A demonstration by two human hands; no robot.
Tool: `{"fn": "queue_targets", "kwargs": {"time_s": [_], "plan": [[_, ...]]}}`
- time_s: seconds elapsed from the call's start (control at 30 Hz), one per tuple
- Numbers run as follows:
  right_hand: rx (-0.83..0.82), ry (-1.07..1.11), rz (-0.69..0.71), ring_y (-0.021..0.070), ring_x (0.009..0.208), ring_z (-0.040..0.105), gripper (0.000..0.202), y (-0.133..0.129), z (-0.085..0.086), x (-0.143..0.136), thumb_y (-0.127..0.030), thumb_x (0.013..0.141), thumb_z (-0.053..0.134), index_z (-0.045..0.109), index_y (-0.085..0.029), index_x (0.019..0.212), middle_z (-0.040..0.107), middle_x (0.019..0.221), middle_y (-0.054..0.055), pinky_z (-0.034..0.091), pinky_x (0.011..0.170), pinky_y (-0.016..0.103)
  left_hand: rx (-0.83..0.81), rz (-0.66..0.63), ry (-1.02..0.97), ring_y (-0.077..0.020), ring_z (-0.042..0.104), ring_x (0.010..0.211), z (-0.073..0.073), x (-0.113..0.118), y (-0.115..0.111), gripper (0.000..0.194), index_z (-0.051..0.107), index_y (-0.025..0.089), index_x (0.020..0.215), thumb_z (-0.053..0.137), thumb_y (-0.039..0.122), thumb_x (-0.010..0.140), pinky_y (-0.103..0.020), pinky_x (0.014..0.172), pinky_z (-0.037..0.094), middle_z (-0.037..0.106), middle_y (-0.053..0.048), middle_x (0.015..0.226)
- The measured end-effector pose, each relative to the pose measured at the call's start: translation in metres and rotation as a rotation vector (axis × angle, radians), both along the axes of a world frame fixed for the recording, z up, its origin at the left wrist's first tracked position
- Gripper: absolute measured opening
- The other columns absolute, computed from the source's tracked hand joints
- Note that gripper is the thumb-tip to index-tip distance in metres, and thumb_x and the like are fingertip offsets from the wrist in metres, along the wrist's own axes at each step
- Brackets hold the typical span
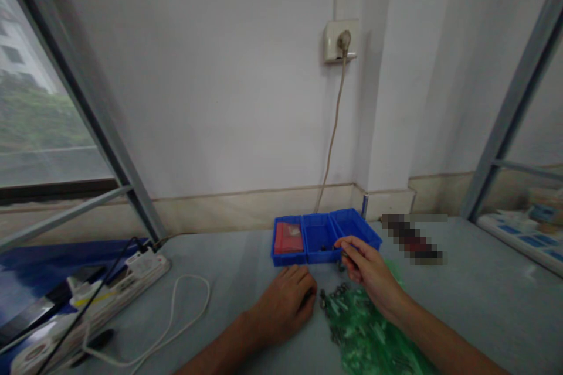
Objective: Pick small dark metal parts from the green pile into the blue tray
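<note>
Three joined blue bins stand by the wall. The left bin [272, 246] holds a red packet [289, 238]; a few small dark pieces lie in the middle bin [318, 228], and nothing shows in the right bin [352, 225]. My right hand [367, 269] is at the front edge between the middle and right bins, fingers pinched on something small I cannot make out. My left hand [288, 299] rests on the table with curled fingers, in front of the left bin; its contents, if any, are hidden. Beneath my right forearm lies a green plastic bag [365, 334] with small metal parts at its opening.
A white power strip [127, 287] with plugs and a looped white cable [171, 310] lies at the left on the grey table [237, 258]. Metal frame posts stand at both sides. A cord hangs from the wall socket [341, 41] behind the bins. A blurred dark item lies right of them.
</note>
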State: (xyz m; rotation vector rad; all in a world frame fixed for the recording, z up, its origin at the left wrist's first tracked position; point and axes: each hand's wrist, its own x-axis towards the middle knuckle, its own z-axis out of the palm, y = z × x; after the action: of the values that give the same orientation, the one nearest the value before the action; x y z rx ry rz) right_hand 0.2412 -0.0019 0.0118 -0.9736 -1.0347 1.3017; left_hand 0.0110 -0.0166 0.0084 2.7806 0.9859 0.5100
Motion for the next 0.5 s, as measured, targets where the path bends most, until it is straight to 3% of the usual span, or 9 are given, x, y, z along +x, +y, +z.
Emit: {"fn": "queue_targets", "kwargs": {"time_s": [0.33,0.5], "plan": [[0.081,-0.054,-0.045,0.0071,0.048,0.038,0.040,0.0000,0.0017,0.0017,-0.055,0.081,0.078,0.072,-0.020,0.101,0.061,0.074,-0.001,0.027,0.044,0.022,-0.009,-0.011,-0.004,-0.0221,0.053,0.098,0.0005,0.0002,0.0009,0.009,0.053,0.022,0.100,0.052,0.014,0.096,-0.033,0.086,0.042,0.059,-0.004,0.102],[0.141,-0.177,-0.072,0.0095,0.053,0.042,0.035,-0.0027,0.0028,0.0038,-0.049,0.081,0.079,0.072,-0.023,0.104,0.059,0.081,-0.002,0.031,0.047,0.024,-0.017,-0.009,-0.007,-0.0221,0.054,0.097,0.0000,0.0004,0.0004,0.011,0.053,0.022,0.100,0.053,0.013,0.095,-0.033,0.086,0.042,0.059,-0.004,0.102]]}}
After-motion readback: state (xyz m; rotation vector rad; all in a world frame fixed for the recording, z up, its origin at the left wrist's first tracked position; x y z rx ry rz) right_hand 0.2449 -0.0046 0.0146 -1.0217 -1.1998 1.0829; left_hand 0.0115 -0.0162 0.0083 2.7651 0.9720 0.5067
